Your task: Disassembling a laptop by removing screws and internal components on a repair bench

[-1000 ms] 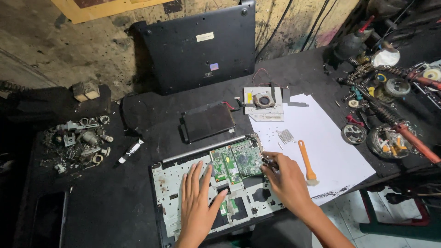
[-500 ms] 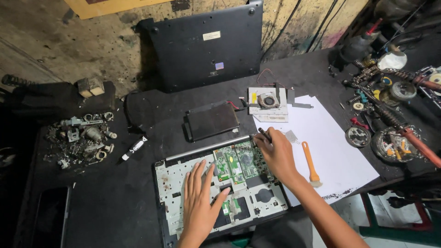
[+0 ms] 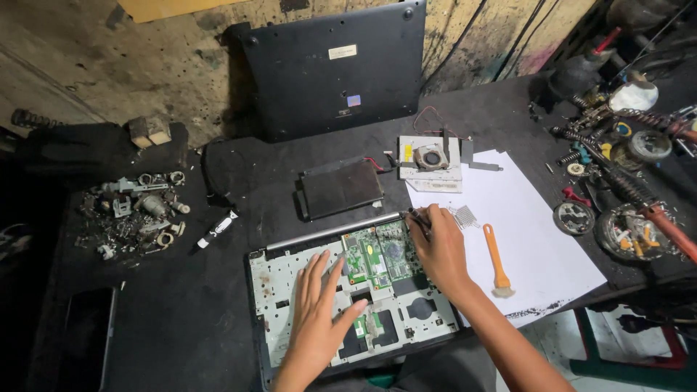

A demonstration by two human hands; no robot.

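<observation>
An opened laptop base (image 3: 290, 290) lies on the dark table in front of me, its green circuit board (image 3: 377, 255) exposed. My left hand (image 3: 319, 312) rests flat on the base with its fingers spread, just left of the board. My right hand (image 3: 439, 250) is at the board's upper right corner, pinching a thin dark tool (image 3: 415, 216) whose tip points at the base's top edge near the hinge bar (image 3: 334, 231).
A flat black battery (image 3: 341, 187) and a cooling fan on a white block (image 3: 430, 158) lie behind the base. White paper (image 3: 537, 239) carries an orange brush (image 3: 495, 258) and a small heatsink (image 3: 463, 215). The laptop's back cover (image 3: 334, 65) leans on the wall. Scrap parts (image 3: 138, 210) left, tools (image 3: 624, 181) right.
My right hand has moved up from the base's lower right side to its top right corner, carrying the tool. My left hand has stayed flat on the base.
</observation>
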